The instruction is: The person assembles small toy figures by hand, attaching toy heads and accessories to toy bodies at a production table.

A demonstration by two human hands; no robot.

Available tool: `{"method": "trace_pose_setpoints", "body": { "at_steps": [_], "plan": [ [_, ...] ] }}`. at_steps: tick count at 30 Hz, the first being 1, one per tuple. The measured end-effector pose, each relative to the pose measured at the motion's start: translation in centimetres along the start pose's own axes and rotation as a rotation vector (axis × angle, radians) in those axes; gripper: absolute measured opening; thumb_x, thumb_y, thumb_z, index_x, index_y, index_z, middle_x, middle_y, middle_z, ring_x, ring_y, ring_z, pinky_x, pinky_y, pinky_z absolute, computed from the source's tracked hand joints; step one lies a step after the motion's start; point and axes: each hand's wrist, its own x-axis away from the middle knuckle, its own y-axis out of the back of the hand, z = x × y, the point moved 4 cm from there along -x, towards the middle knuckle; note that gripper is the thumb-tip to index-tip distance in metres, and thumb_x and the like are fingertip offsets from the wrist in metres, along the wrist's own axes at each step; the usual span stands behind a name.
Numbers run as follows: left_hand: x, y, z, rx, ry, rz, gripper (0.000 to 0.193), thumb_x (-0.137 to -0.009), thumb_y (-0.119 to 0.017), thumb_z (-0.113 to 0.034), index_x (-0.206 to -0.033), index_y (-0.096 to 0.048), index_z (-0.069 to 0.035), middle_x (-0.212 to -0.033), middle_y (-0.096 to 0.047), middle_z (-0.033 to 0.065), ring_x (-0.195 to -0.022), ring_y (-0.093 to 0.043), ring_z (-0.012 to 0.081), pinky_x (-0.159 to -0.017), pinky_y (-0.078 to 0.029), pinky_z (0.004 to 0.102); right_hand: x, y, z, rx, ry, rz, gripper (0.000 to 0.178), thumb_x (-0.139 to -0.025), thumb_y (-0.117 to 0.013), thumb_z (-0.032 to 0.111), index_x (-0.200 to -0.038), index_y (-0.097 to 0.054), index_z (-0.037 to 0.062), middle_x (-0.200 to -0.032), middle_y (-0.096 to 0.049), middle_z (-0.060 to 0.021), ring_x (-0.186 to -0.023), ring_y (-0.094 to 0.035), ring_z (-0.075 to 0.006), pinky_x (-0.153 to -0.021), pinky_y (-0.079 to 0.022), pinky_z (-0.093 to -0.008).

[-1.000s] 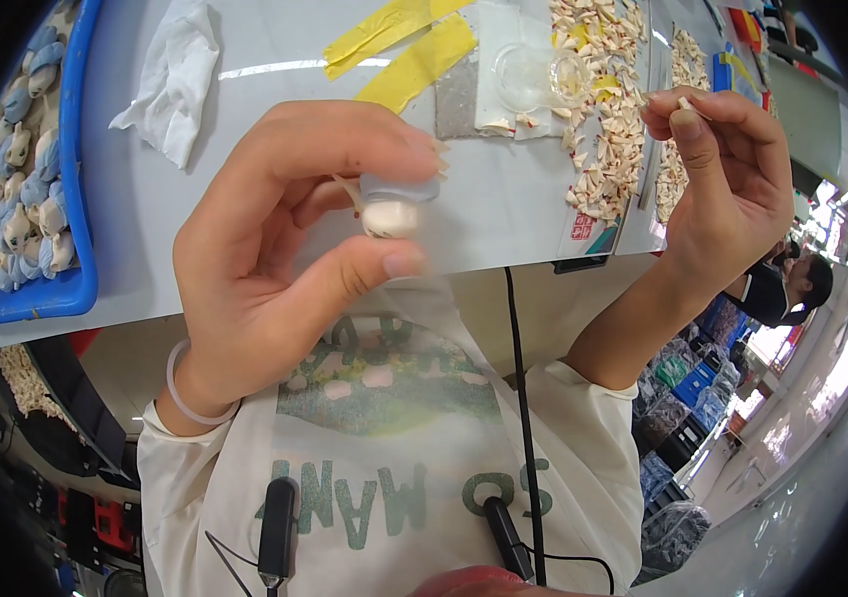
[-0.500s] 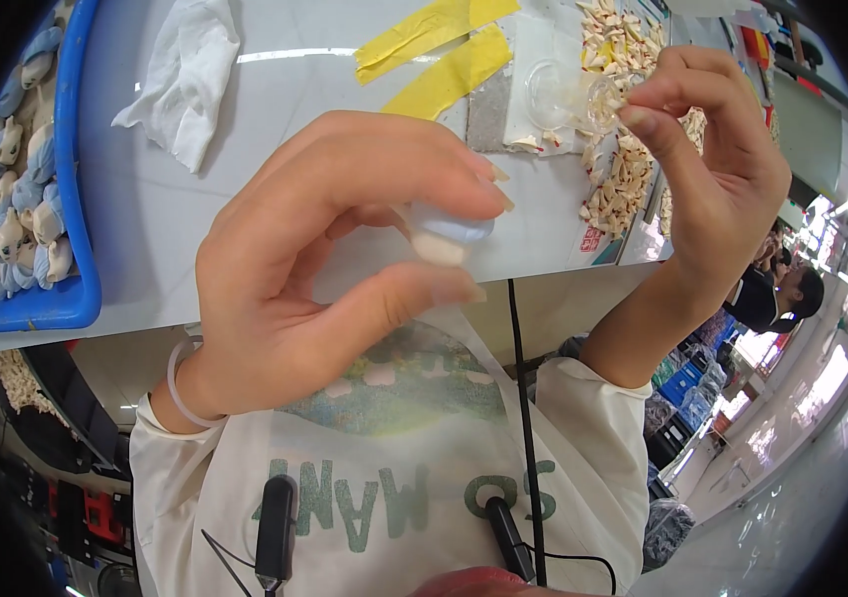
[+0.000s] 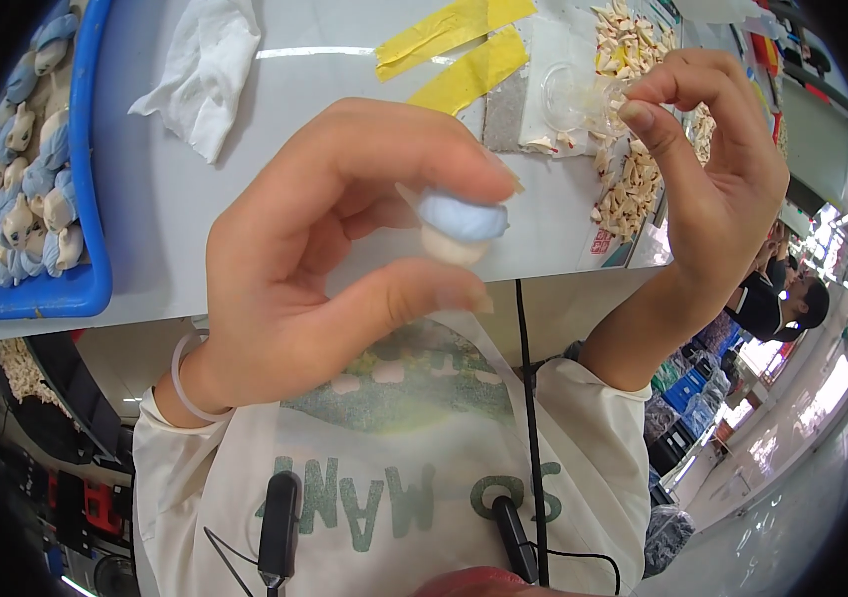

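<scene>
My left hand [image 3: 324, 249] curls its fingers and thumb around a small doll head [image 3: 464, 219], pale blue above and cream below. Motion slightly blurs it, and no painted face shows from this side. Farther right, my right hand [image 3: 712, 149] is raised with thumb and forefinger pinched together. Whatever lies between those fingertips is too small to make out. Just left of the pinch, a clear round plastic dish [image 3: 565, 98] rests on a white sheet. Beside and beyond the right fingertips, many small cream pieces with reddish tips [image 3: 631, 189] lie heaped.
At the left stands a blue tray [image 3: 94, 199] packed with similar blue-and-cream doll heads. A crumpled white cloth [image 3: 210, 80] and yellow tape strips [image 3: 464, 75] lie across the light table [image 3: 324, 85]. A black cable [image 3: 528, 378] hangs before me. Another person [image 3: 782, 298] is at the far right.
The doll head shows more of its blue top and has turned slightly in my left hand. The view has shifted a little, and my right hand stays pinched at nearly the same place.
</scene>
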Motion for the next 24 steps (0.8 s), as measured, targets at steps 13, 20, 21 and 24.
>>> {"method": "trace_pose_setpoints", "body": {
  "at_steps": [13,20,21,24],
  "plan": [
    [0.9,-1.4,0.3,0.474,0.391,-0.188,0.052,-0.066,-0.075,-0.031,-0.100,-0.048,-0.003,-0.094,-0.053,0.0119,-0.080,-0.056,0.0182,-0.068,-0.048,0.0255,4.4,-3.3,3.8,-0.757,0.031,-0.199,0.023,-0.066,-0.071,0.015,-0.071,-0.053,0.0017,-0.074,-0.048,-0.0108,-0.070,-0.043,-0.0154,-0.062,-0.034,-0.0238],
    [1.8,-2.0,0.2,0.326,0.207,-0.124,0.051,-0.063,-0.077,-0.032,-0.097,-0.050,-0.003,-0.093,-0.055,0.0105,-0.084,-0.056,0.0172,-0.076,-0.045,0.0262,5.3,-4.0,4.2,-0.806,-0.126,-0.225,0.022,-0.065,-0.071,0.012,-0.073,-0.054,0.0002,-0.075,-0.047,-0.0095,-0.071,-0.041,-0.0138,-0.064,-0.030,-0.0213],
    [1.9,-1.9,0.4,0.324,0.206,-0.125,0.051,-0.063,-0.077,-0.032,-0.097,-0.050,-0.003,-0.093,-0.055,0.0105,-0.084,-0.056,0.0172,-0.076,-0.045,0.0262,5.4,-3.8,4.4,-0.735,-0.074,-0.245,0.022,-0.065,-0.071,0.011,-0.073,-0.054,-0.0001,-0.074,-0.047,-0.0090,-0.070,-0.041,-0.0133,-0.063,-0.030,-0.0209],
    [2.2,-1.7,0.0,0.190,0.059,-0.068,0.047,-0.064,-0.076,-0.027,-0.095,-0.052,-0.002,-0.092,-0.055,0.0107,-0.087,-0.057,0.0186,-0.077,-0.046,0.0270,5.7,-3.9,5.0,-0.665,-0.021,-0.294,0.022,-0.064,-0.072,0.010,-0.073,-0.054,-0.0002,-0.074,-0.046,-0.0083,-0.069,-0.040,-0.0128,-0.062,-0.029,-0.0204]
  ]
}}
